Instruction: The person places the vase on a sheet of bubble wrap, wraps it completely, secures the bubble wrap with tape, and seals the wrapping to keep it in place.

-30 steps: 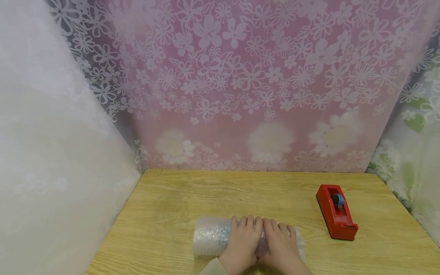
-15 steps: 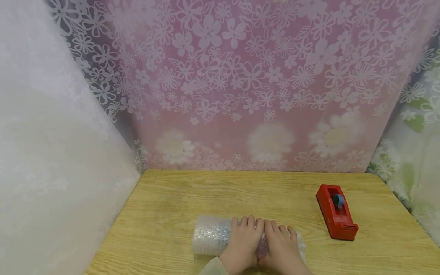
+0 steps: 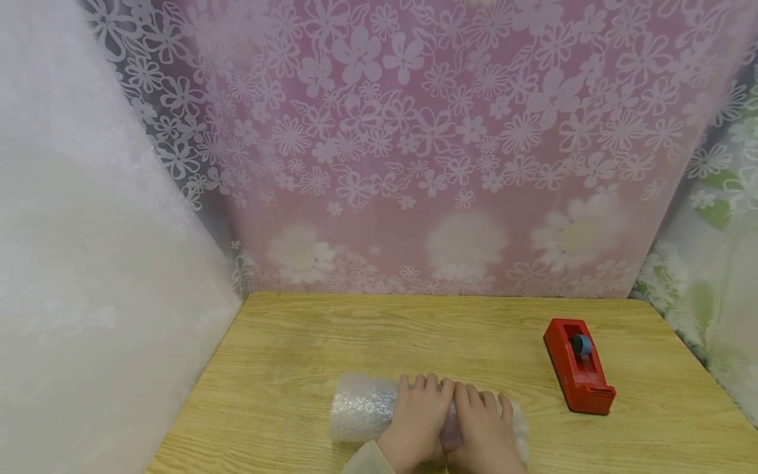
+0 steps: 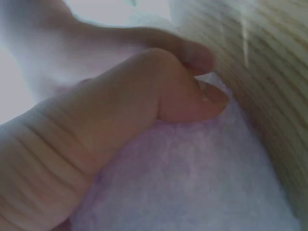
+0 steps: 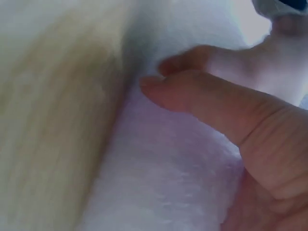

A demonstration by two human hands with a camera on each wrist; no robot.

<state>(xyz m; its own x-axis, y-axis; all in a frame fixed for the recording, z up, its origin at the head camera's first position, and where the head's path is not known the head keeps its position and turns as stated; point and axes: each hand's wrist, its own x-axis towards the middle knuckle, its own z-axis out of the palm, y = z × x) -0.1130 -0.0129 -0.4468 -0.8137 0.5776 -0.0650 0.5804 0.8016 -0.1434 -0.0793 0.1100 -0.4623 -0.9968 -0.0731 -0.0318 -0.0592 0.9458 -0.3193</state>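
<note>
A roll of bubble wrap, with something purplish showing through its middle, lies sideways near the front of the table. Both hands grip it side by side around the middle. My left hand has its fingers curled over the top, and in the left wrist view its bent thumb presses the near side. Just to the right, my right hand curls over the roll in the same way, its thumb along the near side in the right wrist view. The roll's right end sticks out past that hand.
A red tape dispenser with a small blue-rimmed tape roll stands at the right of the wooden table. Flowered pink curtain hangs behind the far edge, with pale sheeting at the left side.
The right hand has shifted very slightly down toward the near edge, and the roll has turned or moved a little with it. The left hand is almost where it was.
</note>
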